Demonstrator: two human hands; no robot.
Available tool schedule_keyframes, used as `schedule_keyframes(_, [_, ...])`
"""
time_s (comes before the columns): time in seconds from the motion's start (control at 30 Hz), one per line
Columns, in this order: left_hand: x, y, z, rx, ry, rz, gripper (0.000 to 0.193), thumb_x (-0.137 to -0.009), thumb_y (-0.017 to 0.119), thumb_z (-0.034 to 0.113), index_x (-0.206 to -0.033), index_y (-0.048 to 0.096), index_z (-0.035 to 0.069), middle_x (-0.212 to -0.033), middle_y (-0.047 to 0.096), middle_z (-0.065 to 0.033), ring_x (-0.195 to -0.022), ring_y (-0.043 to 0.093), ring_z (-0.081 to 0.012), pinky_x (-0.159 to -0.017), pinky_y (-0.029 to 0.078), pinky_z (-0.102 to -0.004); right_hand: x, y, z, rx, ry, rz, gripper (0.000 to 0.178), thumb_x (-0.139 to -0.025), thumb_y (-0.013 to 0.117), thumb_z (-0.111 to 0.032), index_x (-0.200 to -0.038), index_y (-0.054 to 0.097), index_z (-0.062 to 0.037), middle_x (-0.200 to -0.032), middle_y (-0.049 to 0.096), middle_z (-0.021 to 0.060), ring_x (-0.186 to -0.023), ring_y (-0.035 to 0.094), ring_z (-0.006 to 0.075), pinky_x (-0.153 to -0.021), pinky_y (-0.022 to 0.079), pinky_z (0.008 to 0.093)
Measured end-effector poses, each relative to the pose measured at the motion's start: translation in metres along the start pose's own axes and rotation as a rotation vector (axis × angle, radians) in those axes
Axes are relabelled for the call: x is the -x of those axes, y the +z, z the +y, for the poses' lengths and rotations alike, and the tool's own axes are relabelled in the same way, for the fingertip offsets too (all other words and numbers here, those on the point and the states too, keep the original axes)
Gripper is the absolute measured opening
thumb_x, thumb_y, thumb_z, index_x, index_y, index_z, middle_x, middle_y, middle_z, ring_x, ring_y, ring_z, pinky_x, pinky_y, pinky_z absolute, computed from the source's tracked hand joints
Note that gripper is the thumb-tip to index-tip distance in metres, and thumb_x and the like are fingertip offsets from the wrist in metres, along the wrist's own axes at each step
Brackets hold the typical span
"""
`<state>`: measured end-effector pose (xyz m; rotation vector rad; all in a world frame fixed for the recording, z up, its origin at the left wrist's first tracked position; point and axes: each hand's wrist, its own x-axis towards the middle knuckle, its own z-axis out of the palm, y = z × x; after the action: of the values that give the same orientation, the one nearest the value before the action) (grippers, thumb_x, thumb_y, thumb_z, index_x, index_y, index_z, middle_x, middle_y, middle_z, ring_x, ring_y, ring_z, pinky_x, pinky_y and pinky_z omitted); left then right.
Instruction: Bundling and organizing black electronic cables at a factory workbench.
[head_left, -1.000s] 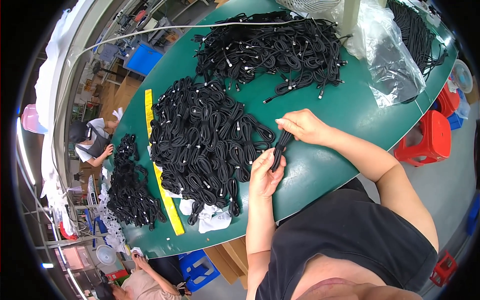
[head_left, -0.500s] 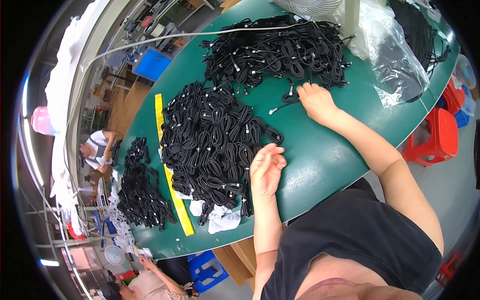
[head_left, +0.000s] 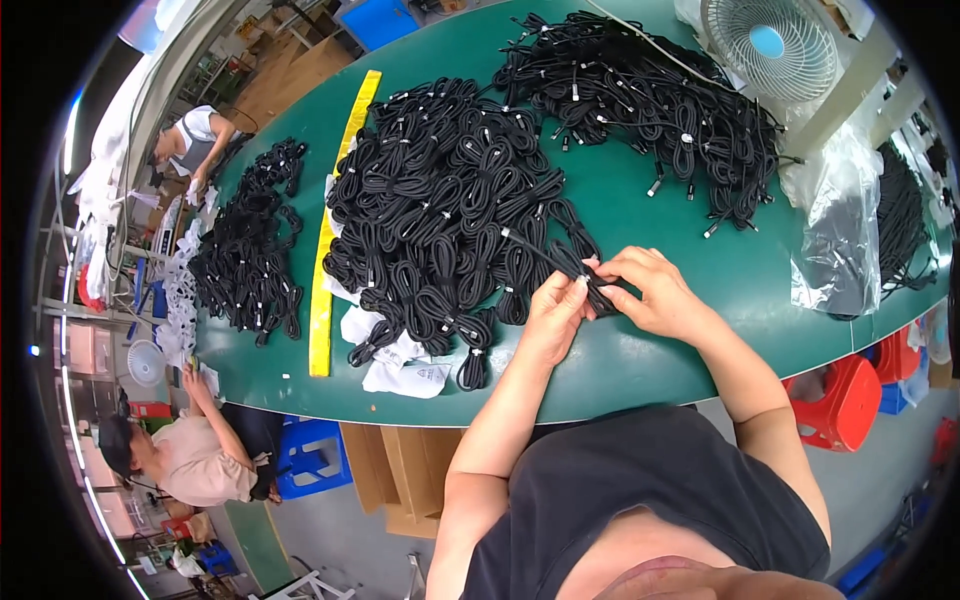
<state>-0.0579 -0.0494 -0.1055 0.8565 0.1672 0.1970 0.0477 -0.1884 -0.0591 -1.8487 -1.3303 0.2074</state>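
Observation:
My left hand (head_left: 553, 318) and my right hand (head_left: 645, 291) meet over the green table (head_left: 640, 345) and together pinch one folded black cable (head_left: 578, 270). The cable runs from my fingers up and left toward a big heap of coiled black cables (head_left: 450, 200). A second heap of looser black cables (head_left: 650, 110) lies further back on the right.
A yellow strip (head_left: 335, 215) lies left of the big heap, with a smaller cable heap (head_left: 245, 245) beyond it. White papers (head_left: 400, 365) lie near the front edge. A fan (head_left: 772, 45), clear plastic bags (head_left: 835, 225), a red stool (head_left: 838, 400). Two other people work at the left.
My right hand has come back from the far heap with a cable. Both hands have closed together on it in front of me.

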Motion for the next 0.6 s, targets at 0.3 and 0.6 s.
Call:
schedule_keyframes(0.3, [0.001, -0.002, -0.008, -0.175, 0.011, 0.015, 0.029, -0.086, 0.056, 0.011, -0.113, 0.052, 0.001, -0.090, 0.059, -0.0028, -0.067, 0.049, -0.0074, -0.059, 0.041, -0.0205, 0.004, 0.010, 0.001, -0.123, 0.061, 0.054, 0.012, -0.075, 0.061, -0.006, -0.084, 0.055, -0.0019, -0.075, 0.056, 0.0100, -0.063, 0.059, 0.0245, -0.054, 0.046, 0.0340])
schedule_keyframes(0.6, [-0.003, -0.006, 0.006, -0.057, 0.164, 0.146, 0.025, -0.089, 0.051, 0.013, -0.111, 0.052, 0.003, -0.102, 0.059, -0.0061, -0.075, 0.052, -0.0061, -0.058, 0.039, -0.0195, 0.000, 0.002, 0.000, 0.014, 0.007, 0.089, 0.010, -0.072, 0.061, -0.004, -0.076, 0.052, -0.0017, -0.069, 0.053, 0.0094, -0.064, 0.056, 0.0276, -0.056, 0.045, 0.0373])
